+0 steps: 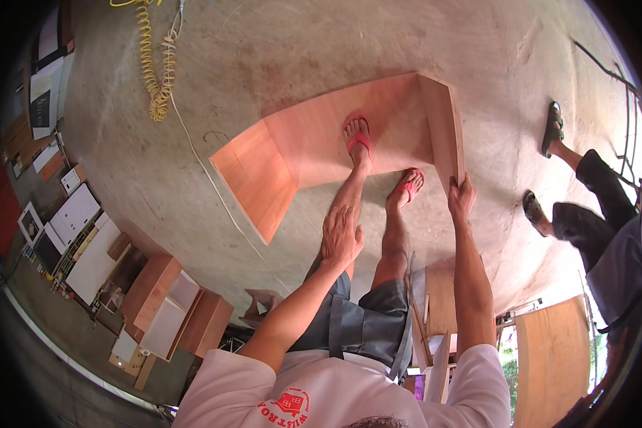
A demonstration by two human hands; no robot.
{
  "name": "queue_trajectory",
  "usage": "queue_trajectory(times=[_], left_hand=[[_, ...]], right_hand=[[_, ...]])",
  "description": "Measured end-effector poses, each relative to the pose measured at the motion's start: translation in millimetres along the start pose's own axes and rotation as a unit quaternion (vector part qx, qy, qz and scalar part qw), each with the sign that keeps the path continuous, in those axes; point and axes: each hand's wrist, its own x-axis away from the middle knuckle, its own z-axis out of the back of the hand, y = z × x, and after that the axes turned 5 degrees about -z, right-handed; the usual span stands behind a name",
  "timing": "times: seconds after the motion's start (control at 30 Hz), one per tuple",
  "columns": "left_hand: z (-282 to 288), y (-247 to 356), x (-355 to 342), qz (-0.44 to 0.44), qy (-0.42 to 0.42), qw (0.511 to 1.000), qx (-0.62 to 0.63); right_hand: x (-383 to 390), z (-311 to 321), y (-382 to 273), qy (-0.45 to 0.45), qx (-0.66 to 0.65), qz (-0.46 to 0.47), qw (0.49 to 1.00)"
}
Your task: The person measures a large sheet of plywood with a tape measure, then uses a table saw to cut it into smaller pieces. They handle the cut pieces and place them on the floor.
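A three-sided plywood piece point(307, 139), with a long middle panel and a side panel standing at each end, lies on the concrete floor. My right hand point(462, 197) is closed around the near end of its right side panel point(442, 125). My left hand point(343, 234) rests flat on my left knee, fingers stretched and holding nothing. One of my feet in a pink flip-flop point(358, 135) is set on the middle panel. The other foot, also in a pink flip-flop point(408, 184), stands on the floor just in front of the panel's near edge.
Yellow coiled hose point(146, 57) and a pale cord point(192, 153) lie on the floor at left. Wooden cabinets point(153, 292) and stacked boards point(93, 264) stand far left. At right, another person's legs point(592, 214) and a metal rack point(624, 114) are near. A plywood sheet point(553, 360) leans lower right.
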Motion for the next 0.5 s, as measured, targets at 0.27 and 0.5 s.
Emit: queue_trajectory(times=[0.27,0.5], left_hand=[[-0.6,-0.3,-1.1,-0.010,0.006,1.000,0.003],[-1.9,-1.4,-0.2,-0.018,0.020,1.000,-0.009]], right_hand=[[-0.4,-0.5,-5.9,0.011,0.007,-0.007,1.000],[-3.2,2.1,-10.8,-0.008,0.017,-0.020,1.000]])
